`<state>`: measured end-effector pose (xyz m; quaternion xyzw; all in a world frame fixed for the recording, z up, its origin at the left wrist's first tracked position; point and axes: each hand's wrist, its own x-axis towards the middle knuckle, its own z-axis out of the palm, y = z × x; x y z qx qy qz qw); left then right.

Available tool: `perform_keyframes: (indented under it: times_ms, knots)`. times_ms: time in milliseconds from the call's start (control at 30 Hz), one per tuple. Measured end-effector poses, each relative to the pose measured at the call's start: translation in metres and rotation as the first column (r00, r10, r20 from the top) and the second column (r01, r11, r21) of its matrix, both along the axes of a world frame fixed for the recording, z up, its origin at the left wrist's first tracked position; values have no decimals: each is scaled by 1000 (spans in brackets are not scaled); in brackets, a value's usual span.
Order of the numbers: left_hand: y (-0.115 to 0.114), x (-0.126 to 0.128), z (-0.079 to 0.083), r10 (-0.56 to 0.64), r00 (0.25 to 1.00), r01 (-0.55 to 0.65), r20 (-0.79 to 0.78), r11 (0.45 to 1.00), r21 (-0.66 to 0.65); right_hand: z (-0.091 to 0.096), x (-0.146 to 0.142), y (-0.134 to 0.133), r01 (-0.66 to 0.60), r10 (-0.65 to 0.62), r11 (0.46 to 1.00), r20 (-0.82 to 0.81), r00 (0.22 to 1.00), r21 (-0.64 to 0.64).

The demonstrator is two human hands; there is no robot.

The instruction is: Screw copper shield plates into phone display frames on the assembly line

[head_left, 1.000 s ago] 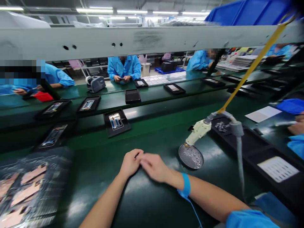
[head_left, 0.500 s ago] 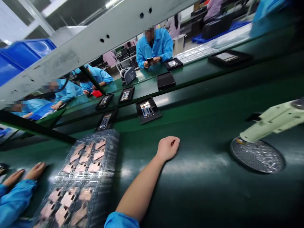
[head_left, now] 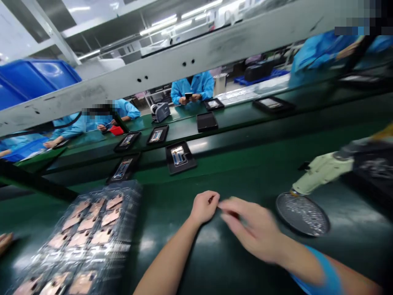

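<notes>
- Your left hand [head_left: 204, 207] rests on the green worktop [head_left: 245, 180] with the fingers curled into a loose fist. It is closed, and you cannot tell whether anything small sits inside it
- Your right hand [head_left: 254, 229] is just to the right of it, open, fingers stretched out toward the left knuckles. It is blurred, so whether the fingertips touch the left hand cannot be told, and nothing shows in its grasp
- A blue wrist strap [head_left: 325, 280] circles your right wrist
- The thing nearest your right hand is a round mesh disc [head_left: 302, 214], lying flat on the worktop to its right, near but apart
- A pale tool [head_left: 322, 172] stands with its tip on the far rim of that disc, its body slanting up and to the right
- To the left of your left forearm sits a stack of clear trays [head_left: 89, 233] holding rows of copper-coloured parts, apart from the hand
- Beyond both hands a black tray [head_left: 180, 157] lies on the belt with a phone part in it, and more black trays sit further left and back
- At the left edge, another person's fingertips [head_left: 4, 241] rest on the worktop, well apart from yours
- People in blue coats [head_left: 192, 85] work on the far side, and a blue bin [head_left: 33, 80] sits high up on the left
</notes>
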<state>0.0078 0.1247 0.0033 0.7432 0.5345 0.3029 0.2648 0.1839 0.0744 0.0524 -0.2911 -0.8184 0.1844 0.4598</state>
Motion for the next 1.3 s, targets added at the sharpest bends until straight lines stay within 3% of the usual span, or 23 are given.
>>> perform_keyframes:
  times_ms: [67, 200, 300, 833, 1300]
  knots:
    - [2, -3, 2, -25, 999, 24, 36, 1000, 5, -14, -8, 20, 24, -23, 1000, 90, 996, -13]
    - [8, -8, -3, -51, 993, 51, 108, 999, -4, -56, -14, 54, 61, -29, 983, 176, 984, -176]
    - [13, -9, -8, -57, 989, 60, 134, 998, -16, -70, -10, 64, 75, -28, 973, 210, 977, -218]
    - [13, -7, -9, -69, 992, 71, 103, 997, -21, -73, -5, 66, 41, 14, 958, 187, 982, -285]
    - [14, -8, -9, -67, 994, 66, 89, 998, 19, -69, -5, 65, 51, -2, 967, 193, 981, -250]
